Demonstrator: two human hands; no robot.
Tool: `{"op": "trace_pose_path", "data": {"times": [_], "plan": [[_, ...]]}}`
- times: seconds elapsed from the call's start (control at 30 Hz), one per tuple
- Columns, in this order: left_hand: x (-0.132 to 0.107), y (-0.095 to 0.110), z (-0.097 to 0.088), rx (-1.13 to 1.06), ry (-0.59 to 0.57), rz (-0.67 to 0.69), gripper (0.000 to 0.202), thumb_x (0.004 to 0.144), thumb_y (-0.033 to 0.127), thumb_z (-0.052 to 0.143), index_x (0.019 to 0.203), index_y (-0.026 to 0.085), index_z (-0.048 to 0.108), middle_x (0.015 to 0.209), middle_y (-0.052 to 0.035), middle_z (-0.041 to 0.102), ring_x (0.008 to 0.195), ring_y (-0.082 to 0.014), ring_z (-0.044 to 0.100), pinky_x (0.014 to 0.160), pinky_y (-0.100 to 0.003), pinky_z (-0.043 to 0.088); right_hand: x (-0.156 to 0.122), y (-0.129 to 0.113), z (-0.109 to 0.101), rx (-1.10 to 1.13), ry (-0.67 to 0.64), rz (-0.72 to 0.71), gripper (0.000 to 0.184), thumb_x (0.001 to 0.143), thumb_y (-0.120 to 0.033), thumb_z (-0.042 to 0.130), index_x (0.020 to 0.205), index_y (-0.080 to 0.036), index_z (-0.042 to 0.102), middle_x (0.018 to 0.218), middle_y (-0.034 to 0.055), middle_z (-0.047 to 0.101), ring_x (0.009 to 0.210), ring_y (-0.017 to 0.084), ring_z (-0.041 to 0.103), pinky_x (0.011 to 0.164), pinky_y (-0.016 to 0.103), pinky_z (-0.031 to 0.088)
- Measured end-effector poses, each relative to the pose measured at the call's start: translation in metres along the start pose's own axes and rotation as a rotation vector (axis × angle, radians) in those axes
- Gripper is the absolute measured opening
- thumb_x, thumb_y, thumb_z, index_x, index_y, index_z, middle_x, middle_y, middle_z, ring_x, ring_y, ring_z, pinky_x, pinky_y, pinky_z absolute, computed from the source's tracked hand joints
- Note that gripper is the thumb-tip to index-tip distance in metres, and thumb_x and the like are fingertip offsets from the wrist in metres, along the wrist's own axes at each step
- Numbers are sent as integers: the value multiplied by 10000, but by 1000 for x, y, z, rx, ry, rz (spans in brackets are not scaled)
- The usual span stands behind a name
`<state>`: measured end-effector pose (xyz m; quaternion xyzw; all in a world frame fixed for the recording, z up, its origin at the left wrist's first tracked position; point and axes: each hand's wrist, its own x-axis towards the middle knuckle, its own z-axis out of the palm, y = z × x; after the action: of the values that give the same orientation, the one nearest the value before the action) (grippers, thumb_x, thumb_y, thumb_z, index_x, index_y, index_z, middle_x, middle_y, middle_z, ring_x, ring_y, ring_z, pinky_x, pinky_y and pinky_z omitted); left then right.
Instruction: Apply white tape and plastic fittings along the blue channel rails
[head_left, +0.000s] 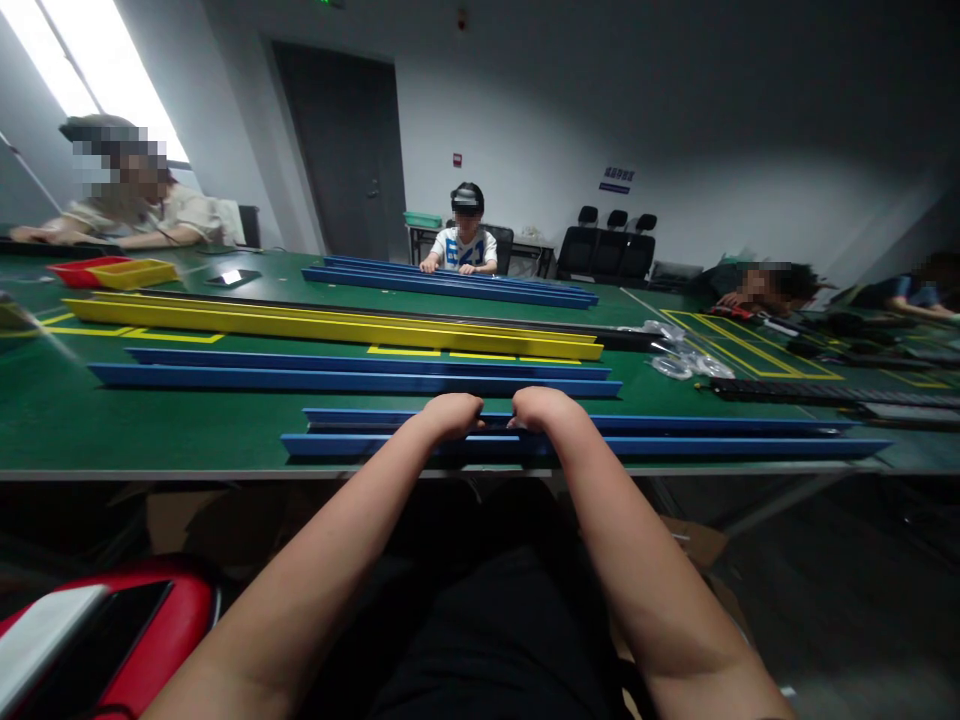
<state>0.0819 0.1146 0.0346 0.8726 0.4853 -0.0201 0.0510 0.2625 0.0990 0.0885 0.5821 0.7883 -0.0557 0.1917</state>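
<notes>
A long blue rail [712, 447] lies along the near table edge, with a second raised blue edge [697, 424] running just behind it. Over their middle, my left hand [454, 413] is bent down at the wrist with its fingers curled closed. Close by on the right, my right hand [549, 409] is likewise curled, thumb and fingers pointing toward the left hand. A small gap separates the two. Dark shadow lies between the blue edges there, and whatever the fingertips hold is too small or hidden to make out.
Farther back on the green table [202, 420] lie more blue rails [360, 378], a yellow rail [337, 328] and clear plastic-wrapped coils [675, 355]. Red and yellow trays [135, 272] and a phone [234, 277] sit left. Several people work around the table. A red stool [172, 610] stands lower left.
</notes>
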Motion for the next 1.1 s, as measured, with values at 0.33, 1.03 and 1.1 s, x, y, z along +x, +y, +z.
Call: {"op": "trace_pose_path", "data": {"times": [0.33,1.03,1.1], "plan": [[-23,-26,-1,-3,-11,-29,299,832,480,591,962,227,682,970,-103,734,889,-235,678,722,-286,475,-8,12,-8,103,1,-74,351,873,-455,608,998,-165,761,924,101,750,774,180,668,685,239,446],[-75,-101,-9,-54,-3,-194,317,752,544,598,877,264,680,787,-26,709,722,-197,647,591,-259,405,-20,-4,-27,217,61,-172,328,846,-446,634,1056,-228,759,862,33,741,741,146,632,632,204,408],[-75,-101,-8,-50,1,-195,329,749,557,595,882,267,679,801,-31,714,728,-203,649,589,-264,405,-22,-4,-29,174,81,-190,305,843,-428,637,1043,-235,761,911,35,744,796,159,642,650,207,411]]}}
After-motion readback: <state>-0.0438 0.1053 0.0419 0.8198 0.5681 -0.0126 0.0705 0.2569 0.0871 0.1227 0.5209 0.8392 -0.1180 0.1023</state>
